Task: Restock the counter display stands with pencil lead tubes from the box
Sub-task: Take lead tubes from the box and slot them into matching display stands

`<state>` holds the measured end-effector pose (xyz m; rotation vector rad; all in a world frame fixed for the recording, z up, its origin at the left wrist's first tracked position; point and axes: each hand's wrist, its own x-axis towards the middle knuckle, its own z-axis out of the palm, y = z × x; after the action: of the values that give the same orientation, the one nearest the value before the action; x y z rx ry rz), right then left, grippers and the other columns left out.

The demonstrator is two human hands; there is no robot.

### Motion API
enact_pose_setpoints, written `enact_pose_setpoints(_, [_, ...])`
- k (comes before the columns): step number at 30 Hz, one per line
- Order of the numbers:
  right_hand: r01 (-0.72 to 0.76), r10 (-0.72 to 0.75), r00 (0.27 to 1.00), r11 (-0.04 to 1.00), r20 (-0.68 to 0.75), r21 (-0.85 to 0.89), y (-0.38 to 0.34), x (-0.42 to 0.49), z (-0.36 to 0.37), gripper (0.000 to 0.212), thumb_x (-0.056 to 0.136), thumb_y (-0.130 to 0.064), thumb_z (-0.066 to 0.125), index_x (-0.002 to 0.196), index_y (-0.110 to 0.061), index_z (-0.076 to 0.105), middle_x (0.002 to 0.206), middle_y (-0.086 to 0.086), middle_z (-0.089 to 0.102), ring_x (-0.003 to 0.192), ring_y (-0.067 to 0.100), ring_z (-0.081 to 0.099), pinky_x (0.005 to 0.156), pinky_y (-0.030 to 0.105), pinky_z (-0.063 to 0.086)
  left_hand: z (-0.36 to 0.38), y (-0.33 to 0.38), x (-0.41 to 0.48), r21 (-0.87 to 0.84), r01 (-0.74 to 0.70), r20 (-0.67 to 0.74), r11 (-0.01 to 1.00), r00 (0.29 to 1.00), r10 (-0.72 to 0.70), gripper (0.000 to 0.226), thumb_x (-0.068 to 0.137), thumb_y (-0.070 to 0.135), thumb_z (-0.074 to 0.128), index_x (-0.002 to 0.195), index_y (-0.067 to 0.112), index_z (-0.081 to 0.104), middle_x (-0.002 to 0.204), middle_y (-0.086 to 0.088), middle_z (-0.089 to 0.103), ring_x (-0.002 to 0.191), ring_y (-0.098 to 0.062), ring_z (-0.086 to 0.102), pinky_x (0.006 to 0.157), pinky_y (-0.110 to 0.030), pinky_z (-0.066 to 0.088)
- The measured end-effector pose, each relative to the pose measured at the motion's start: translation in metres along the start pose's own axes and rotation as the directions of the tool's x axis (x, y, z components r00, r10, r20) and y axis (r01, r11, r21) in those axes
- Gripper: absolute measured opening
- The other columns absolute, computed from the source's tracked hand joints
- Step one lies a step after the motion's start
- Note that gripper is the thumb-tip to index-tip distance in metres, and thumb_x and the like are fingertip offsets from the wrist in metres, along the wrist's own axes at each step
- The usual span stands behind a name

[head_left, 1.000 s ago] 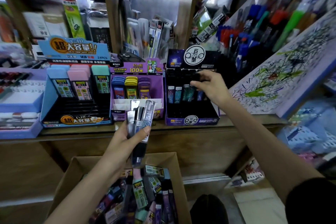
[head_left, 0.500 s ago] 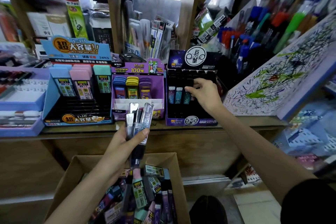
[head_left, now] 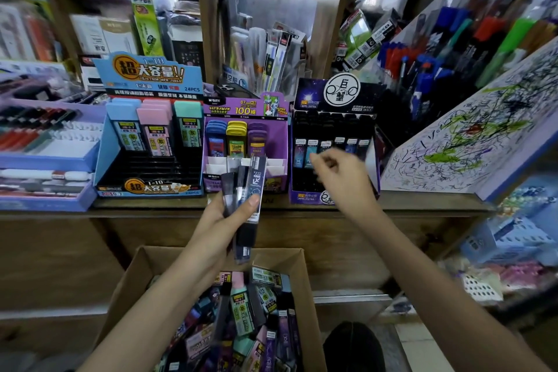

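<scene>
The step in hand is feeding slim tubes into the dark display stand [head_left: 333, 142], the landmark here. The left hand [head_left: 222, 222], in front of that stand and to its left, grips a fan of dark lead tubes [head_left: 246, 199]. The right hand [head_left: 341, 178] hovers before the stand's lower rows, fingers loosely curled and seemingly empty (blur hides the fingertips). Next it likely needs to pinch one tube from the fan. Below the stand sits the cardboard box [head_left: 145, 269] of mixed tubes; the stand rests on a wooden counter [head_left: 422, 205] amid crowded stationery shelves.
</scene>
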<state>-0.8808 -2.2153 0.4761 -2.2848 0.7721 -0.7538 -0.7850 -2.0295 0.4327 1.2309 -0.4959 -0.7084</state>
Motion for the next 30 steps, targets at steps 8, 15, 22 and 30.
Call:
enact_pose_setpoints(8, [-0.247,0.037,0.918,0.834,0.396,0.494,-0.04,-0.068,0.039,0.015,0.082,-0.023,0.071,0.087,-0.017,0.059,0.079,-0.003,0.058,0.072,0.006,0.056,0.056,0.014,0.043,0.014,0.004,0.006,-0.095,0.017,-0.055,0.995,0.998,-0.022,0.034,0.074,0.028,0.067,0.105,0.015,0.063,0.088,0.001,0.071,0.081,-0.011,0.068,0.063,-0.021,0.054])
enact_pose_setpoints(15, [-0.393,0.16,0.889,0.745,0.428,0.538,-0.038,-0.068,0.038,0.01,0.085,-0.013,0.066,0.093,-0.009,0.061,0.087,0.006,0.062,0.07,0.007,0.058,0.061,0.016,0.046,0.008,-0.003,0.007,-0.097,0.044,-0.055,0.994,0.997,-0.05,0.035,0.075,0.041,0.061,0.105,0.023,0.061,0.092,0.006,0.074,0.087,-0.009,0.07,0.067,-0.021,0.053])
enact_pose_setpoints(22, [-0.272,0.168,0.957,0.804,0.237,0.529,-0.014,-0.052,-0.004,0.015,0.091,-0.006,0.054,0.099,-0.015,0.064,0.084,-0.001,0.061,0.063,-0.001,0.059,0.057,0.014,0.048,0.006,-0.007,0.01,0.003,0.027,-0.058,1.0,0.998,-0.027,0.016,0.086,0.04,0.054,0.097,0.03,0.058,0.092,0.001,0.065,0.08,-0.012,0.064,0.07,-0.025,0.05])
enact_pose_setpoints(30, [-0.118,0.167,0.981,0.913,-0.094,0.391,0.021,0.01,-0.068,0.012,0.079,-0.008,0.071,0.086,-0.018,0.067,0.078,-0.005,0.067,0.066,-0.001,0.062,0.061,0.012,0.048,0.001,-0.005,0.012,0.018,0.024,-0.071,1.0,0.997,-0.023,0.018,0.085,0.042,0.054,0.096,0.029,0.058,0.091,0.0,0.065,0.079,-0.012,0.063,0.068,-0.024,0.049])
